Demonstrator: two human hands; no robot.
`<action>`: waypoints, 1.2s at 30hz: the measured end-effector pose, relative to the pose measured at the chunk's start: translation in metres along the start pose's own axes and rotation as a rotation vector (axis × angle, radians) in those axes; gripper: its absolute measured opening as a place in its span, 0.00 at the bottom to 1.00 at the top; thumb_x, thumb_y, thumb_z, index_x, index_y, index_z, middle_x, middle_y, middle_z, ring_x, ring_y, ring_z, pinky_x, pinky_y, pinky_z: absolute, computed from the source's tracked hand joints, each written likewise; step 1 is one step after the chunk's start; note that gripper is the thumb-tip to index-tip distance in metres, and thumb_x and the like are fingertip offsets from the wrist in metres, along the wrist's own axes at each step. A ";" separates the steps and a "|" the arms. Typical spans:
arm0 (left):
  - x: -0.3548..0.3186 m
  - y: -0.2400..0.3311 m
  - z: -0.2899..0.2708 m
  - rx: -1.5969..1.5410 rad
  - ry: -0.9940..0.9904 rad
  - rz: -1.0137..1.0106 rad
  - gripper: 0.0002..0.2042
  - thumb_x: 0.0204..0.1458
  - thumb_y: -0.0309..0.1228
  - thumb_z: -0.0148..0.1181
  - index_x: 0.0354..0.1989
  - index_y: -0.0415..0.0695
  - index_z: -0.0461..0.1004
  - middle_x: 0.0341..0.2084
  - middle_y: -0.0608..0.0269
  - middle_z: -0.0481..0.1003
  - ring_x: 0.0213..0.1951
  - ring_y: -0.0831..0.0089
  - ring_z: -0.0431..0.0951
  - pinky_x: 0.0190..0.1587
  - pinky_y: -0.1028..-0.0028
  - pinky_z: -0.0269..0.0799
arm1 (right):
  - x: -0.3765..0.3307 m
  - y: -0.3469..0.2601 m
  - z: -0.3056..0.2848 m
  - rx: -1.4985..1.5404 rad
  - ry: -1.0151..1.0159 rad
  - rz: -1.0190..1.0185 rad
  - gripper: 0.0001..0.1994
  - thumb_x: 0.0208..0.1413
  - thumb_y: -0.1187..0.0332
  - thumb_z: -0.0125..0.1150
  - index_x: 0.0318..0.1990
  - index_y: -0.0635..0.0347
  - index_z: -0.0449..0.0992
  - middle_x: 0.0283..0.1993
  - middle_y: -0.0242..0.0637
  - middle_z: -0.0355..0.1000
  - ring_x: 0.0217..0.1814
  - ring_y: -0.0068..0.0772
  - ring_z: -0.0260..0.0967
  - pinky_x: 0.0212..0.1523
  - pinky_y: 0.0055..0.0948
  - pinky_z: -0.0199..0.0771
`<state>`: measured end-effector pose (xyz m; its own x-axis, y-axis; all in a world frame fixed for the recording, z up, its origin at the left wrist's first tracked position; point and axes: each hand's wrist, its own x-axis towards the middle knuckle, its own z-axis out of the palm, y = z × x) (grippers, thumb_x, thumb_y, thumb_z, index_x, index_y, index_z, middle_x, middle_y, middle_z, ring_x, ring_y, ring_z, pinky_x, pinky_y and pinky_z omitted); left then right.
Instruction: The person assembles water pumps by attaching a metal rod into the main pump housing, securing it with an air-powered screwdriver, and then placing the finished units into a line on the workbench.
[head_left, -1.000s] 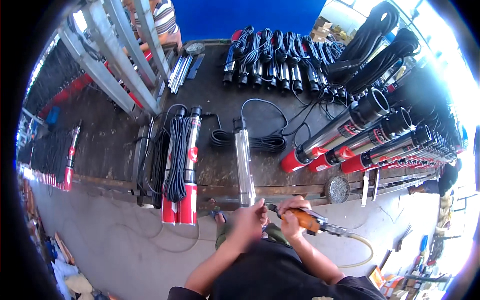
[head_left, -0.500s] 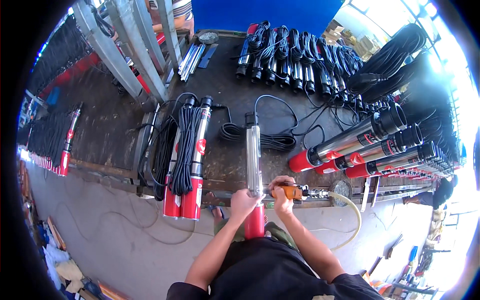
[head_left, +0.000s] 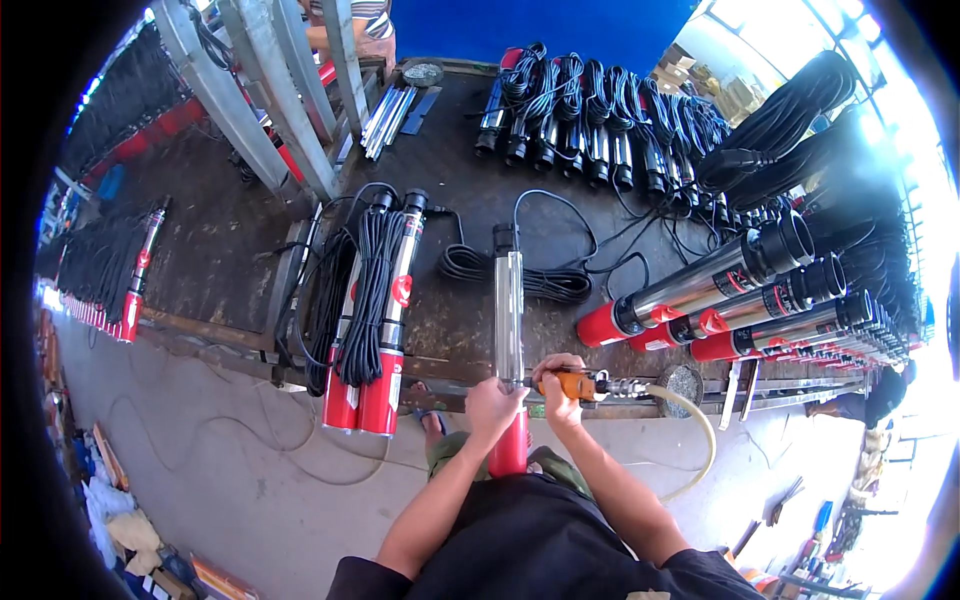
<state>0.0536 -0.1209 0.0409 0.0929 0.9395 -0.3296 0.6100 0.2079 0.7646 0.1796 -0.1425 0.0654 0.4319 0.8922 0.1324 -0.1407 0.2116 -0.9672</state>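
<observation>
A long submersible pump [head_left: 508,300], silver with a black top and a red lower end, lies over the bench's near edge and reaches back to my body. My left hand [head_left: 493,408] grips it just above the red part, fingers closed. My right hand [head_left: 562,392] is wrapped round an orange air screwdriver [head_left: 578,385]. The tool lies crosswise, its tip against the pump's side beside my left fingertips; the fastener itself is hidden. From the tool's back end runs a pale air hose [head_left: 710,435]. A black cable coil [head_left: 555,284] lies beside the pump, its lead running to the top.
Two cable-wrapped pumps [head_left: 385,310] overhang the edge at left. More pumps [head_left: 700,290] lie in a row at right, others [head_left: 600,135] at the back. A dish of small parts [head_left: 682,388] sits by the hose. Metal posts [head_left: 265,95] rise at left; a person [head_left: 372,30] is behind.
The view has shifted slightly. Both hands, the pump and the air screwdriver keep almost the same position, the tool's tip still at the pump's side.
</observation>
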 end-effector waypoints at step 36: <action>-0.030 0.010 -0.025 -1.379 -0.519 -0.752 0.06 0.62 0.29 0.60 0.38 0.38 0.76 0.28 0.59 0.79 0.25 0.76 0.76 0.27 0.81 0.73 | -0.045 -0.062 -0.014 0.486 0.386 0.007 0.10 0.55 0.76 0.53 0.45 0.62 0.66 0.36 0.40 0.71 0.37 0.32 0.70 0.42 0.32 0.72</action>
<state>0.0374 -0.1403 0.0720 0.5278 0.3974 -0.7507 -0.4499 0.8804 0.1497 0.1815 -0.2012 0.1166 0.7077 0.7048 -0.0500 -0.4955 0.4446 -0.7461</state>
